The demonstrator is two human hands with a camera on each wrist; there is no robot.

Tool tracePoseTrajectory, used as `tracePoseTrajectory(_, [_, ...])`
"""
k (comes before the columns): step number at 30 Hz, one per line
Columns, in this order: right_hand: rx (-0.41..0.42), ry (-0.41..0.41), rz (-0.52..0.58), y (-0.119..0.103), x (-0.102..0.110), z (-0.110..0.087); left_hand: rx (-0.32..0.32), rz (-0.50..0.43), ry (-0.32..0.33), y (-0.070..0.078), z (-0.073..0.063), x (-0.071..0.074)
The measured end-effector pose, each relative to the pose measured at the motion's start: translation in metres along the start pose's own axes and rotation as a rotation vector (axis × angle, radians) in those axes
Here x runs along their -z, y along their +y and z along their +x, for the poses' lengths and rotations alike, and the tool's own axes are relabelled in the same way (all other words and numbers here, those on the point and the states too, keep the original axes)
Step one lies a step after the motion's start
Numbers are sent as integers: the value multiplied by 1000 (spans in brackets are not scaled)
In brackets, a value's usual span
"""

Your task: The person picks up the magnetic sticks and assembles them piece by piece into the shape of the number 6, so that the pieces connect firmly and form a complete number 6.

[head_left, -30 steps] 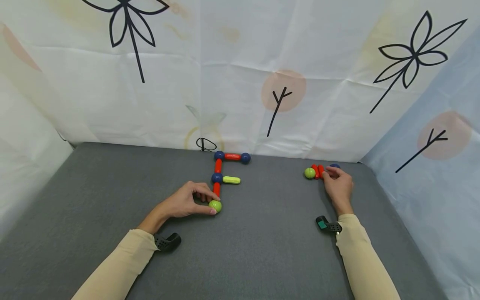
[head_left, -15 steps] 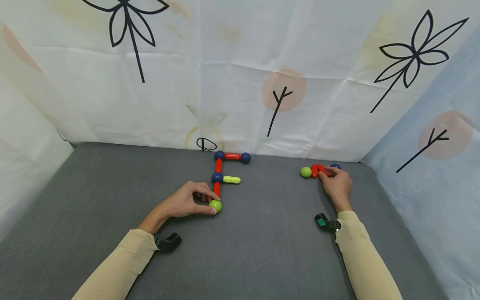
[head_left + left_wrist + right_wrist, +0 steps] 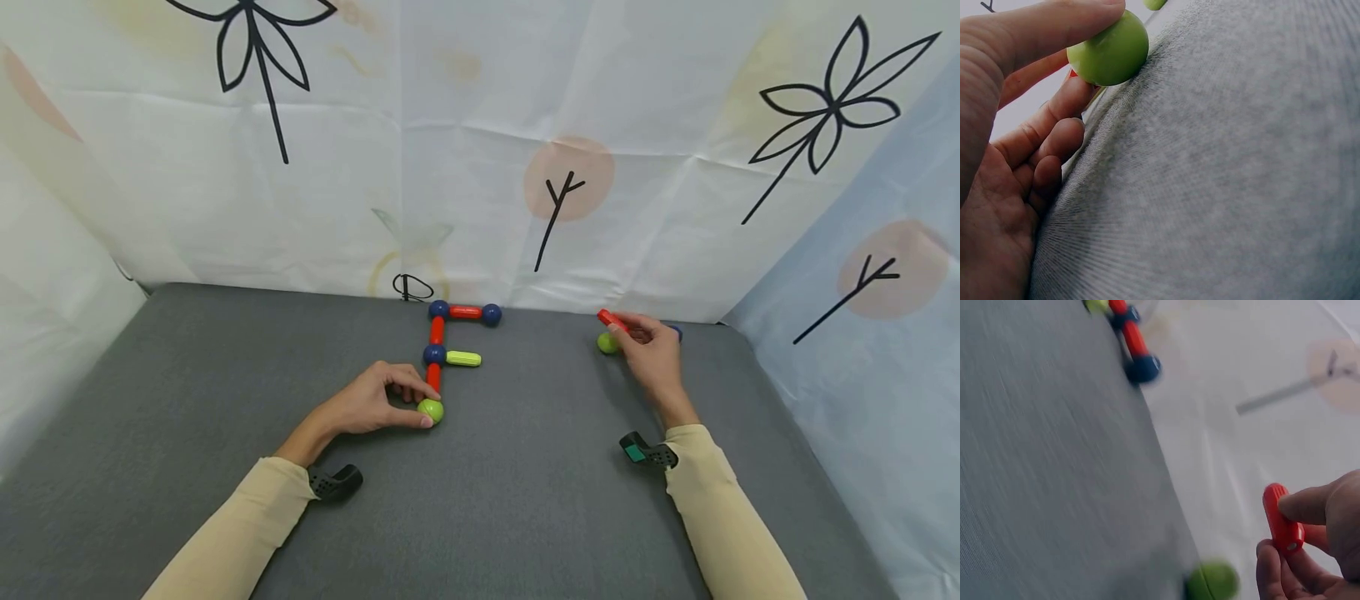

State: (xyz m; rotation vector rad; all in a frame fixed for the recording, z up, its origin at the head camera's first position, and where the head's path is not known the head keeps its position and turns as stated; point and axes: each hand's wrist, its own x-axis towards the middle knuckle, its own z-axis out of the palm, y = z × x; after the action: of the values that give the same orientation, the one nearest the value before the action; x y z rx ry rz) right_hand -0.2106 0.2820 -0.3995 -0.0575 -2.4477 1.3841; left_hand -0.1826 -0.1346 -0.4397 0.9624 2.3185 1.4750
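Note:
My left hand (image 3: 367, 404) pinches a light green ball (image 3: 431, 411) between thumb and fingers; the left wrist view shows the same ball (image 3: 1110, 53) close up. This ball sits at the near end of a ball-and-rod chain: a red rod (image 3: 433, 377), a dark blue ball (image 3: 434, 354), another red rod (image 3: 437, 330) and a second blue ball (image 3: 438, 310). At the right, my right hand (image 3: 654, 358) holds a red rod (image 3: 1282, 519) above the table, thumb on its side. A silvery dot shows at the rod's end.
A yellow-green rod (image 3: 463, 359) juts right from the chain's middle ball. At its far end, a red rod (image 3: 466, 312) leads to a blue ball (image 3: 491, 315). Near my right hand lie a green ball (image 3: 607, 342) and a partly hidden blue ball (image 3: 677, 332). A printed cloth (image 3: 487, 233) hangs behind the grey table (image 3: 510, 500).
My right hand has picked a red rod from the pair beside the green ball and raised it, moving left. That green ball has shifted slightly left. My left hand has stayed on its ball.

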Motion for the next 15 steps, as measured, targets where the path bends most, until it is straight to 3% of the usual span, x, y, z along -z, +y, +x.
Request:
tracePoseTrajectory(3, [49, -112, 68, -10, -15, -7, 5, 1, -1, 0, 0, 0])
tracePoseTrajectory(8, [49, -271, 162, -20, -39, -16, 16, 3, -6, 0, 1, 0])
tracePoseTrajectory(15, [74, -428, 163, -34, -67, -27, 13, -9, -6, -2, 0, 0])
